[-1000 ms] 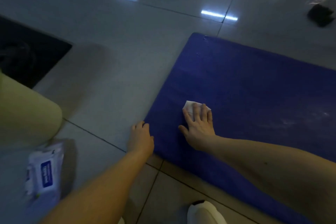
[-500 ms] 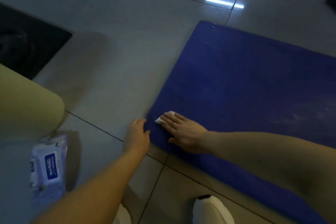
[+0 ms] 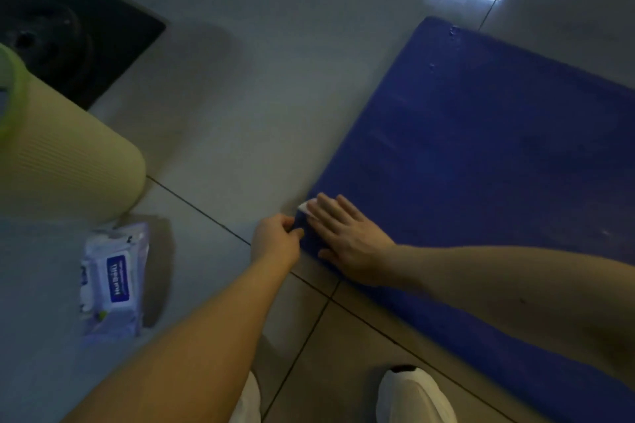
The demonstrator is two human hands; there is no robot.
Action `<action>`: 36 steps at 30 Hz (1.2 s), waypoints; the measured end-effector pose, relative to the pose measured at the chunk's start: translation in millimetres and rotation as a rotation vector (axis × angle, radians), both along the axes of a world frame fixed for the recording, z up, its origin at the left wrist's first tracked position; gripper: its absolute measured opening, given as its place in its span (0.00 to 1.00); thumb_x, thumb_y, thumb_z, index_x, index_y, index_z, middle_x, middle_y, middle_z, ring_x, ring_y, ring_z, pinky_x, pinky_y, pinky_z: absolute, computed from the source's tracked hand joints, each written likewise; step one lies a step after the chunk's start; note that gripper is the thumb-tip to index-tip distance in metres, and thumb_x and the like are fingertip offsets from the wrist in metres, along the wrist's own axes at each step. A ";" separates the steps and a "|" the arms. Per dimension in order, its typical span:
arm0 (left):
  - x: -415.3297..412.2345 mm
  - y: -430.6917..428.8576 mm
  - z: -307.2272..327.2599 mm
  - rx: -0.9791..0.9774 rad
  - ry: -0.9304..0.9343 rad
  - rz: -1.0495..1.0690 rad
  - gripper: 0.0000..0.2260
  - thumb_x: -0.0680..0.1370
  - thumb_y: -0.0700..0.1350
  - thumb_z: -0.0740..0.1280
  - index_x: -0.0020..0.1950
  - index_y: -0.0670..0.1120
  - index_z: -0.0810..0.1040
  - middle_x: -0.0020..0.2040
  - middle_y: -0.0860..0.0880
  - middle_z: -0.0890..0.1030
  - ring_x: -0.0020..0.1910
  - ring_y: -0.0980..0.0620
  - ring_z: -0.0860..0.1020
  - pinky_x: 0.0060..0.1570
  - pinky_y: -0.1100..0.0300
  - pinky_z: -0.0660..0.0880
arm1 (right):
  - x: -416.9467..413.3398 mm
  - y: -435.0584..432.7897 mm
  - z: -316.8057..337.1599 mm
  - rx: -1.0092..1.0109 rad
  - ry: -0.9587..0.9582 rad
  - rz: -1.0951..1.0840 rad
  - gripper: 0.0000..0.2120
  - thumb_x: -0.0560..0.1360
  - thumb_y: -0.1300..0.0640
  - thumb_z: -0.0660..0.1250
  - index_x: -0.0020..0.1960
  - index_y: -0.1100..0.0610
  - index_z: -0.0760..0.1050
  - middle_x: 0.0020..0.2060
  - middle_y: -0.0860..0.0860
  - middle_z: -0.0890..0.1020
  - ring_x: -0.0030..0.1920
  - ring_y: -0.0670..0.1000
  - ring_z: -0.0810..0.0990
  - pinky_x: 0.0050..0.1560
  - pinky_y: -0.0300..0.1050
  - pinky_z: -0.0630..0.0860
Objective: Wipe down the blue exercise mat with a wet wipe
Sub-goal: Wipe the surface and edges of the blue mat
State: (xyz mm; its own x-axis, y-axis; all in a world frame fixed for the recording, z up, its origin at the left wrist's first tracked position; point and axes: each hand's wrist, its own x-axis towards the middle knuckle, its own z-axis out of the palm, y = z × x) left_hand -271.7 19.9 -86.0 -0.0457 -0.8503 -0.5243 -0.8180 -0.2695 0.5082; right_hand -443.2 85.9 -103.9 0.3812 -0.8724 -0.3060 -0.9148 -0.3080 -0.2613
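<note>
The grey glossy tiled floor [image 3: 275, 96] fills the frame. The blue rectangular exercise mat [image 3: 481, 154] lies flat on it and occupies the right half of the frame, with its near left corner at lower centre. The mat surface is deep blue, with faint pale streaks across the middle, small dents near the upper corner and whitish specks towards the right edge.

The right hand [image 3: 350, 233] lies flat on the mat at centre frame, fingers straight and pointing to the upper left. One second ago it sat further in from the edge with fingers pointing up the frame. It now sits at the mat's left edge.

The left hand [image 3: 275, 240] rested on the floor beside the mat one second ago. Its fingers are now curled and pinch the mat's left edge, thumb on top, just beside the right hand.

The white folded wet wipe [image 3: 304, 208] is pressed under the right fingertips. It has travelled from the mat's interior to the left edge, and only a small corner shows.
</note>
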 end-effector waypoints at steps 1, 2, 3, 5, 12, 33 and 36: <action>-0.8 -0.9 1.2 0.006 0.003 0.002 0.12 0.79 0.44 0.70 0.61 0.44 0.81 0.55 0.45 0.84 0.54 0.47 0.81 0.57 0.51 0.78 | 4.9 7.2 0.7 -0.030 -0.008 -0.003 0.33 0.85 0.41 0.47 0.82 0.51 0.38 0.81 0.50 0.35 0.78 0.54 0.26 0.79 0.57 0.32; -1.2 -1.7 2.3 0.011 0.006 0.002 0.11 0.79 0.44 0.70 0.61 0.45 0.82 0.54 0.46 0.84 0.53 0.47 0.81 0.56 0.52 0.78 | 8.5 11.1 0.5 -0.055 -0.026 -0.021 0.33 0.84 0.42 0.49 0.83 0.49 0.39 0.81 0.51 0.36 0.78 0.55 0.26 0.78 0.59 0.30; -1.6 -2.5 2.0 0.011 0.005 -0.004 0.10 0.80 0.44 0.69 0.60 0.45 0.82 0.53 0.46 0.84 0.52 0.47 0.81 0.53 0.54 0.77 | 11.9 14.2 0.1 -0.065 -0.038 -0.031 0.33 0.84 0.43 0.51 0.83 0.49 0.39 0.81 0.52 0.37 0.78 0.57 0.27 0.77 0.60 0.30; -0.6 -2.9 2.1 0.015 0.008 -0.001 0.09 0.79 0.43 0.69 0.58 0.45 0.83 0.51 0.46 0.85 0.51 0.48 0.82 0.51 0.57 0.76 | 18.8 22.2 -2.8 -0.045 -0.042 -0.012 0.35 0.83 0.43 0.54 0.83 0.48 0.39 0.81 0.53 0.37 0.78 0.59 0.27 0.77 0.63 0.32; 2.5 -7.8 2.6 0.101 0.075 0.062 0.06 0.76 0.44 0.74 0.52 0.48 0.82 0.47 0.49 0.84 0.48 0.49 0.82 0.56 0.48 0.80 | 18.6 15.1 -9.7 0.005 0.039 -0.135 0.35 0.83 0.38 0.51 0.82 0.45 0.36 0.80 0.55 0.33 0.76 0.64 0.25 0.75 0.69 0.32; 27.4 7.2 4.1 0.054 0.061 -0.385 0.15 0.78 0.37 0.67 0.64 0.46 0.76 0.58 0.47 0.70 0.53 0.49 0.75 0.61 0.52 0.75 | 13.5 4.1 3.6 0.126 -0.123 -0.005 0.36 0.85 0.47 0.52 0.81 0.52 0.31 0.80 0.53 0.34 0.79 0.53 0.30 0.79 0.52 0.34; 29.3 5.7 4.5 0.063 0.028 -0.371 0.19 0.79 0.36 0.65 0.69 0.47 0.74 0.63 0.49 0.70 0.57 0.50 0.76 0.63 0.52 0.76 | 8.1 10.1 2.5 0.110 -0.059 0.140 0.33 0.86 0.46 0.48 0.81 0.50 0.30 0.80 0.49 0.33 0.78 0.49 0.28 0.77 0.49 0.31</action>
State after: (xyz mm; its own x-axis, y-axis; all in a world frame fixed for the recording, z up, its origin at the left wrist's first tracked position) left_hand -242.4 25.6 -81.6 -0.3595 -0.7391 -0.5696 -0.8520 0.0111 0.5234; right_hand -435.1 96.0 -101.4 0.5170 -0.7720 -0.3698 -0.8468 -0.3982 -0.3527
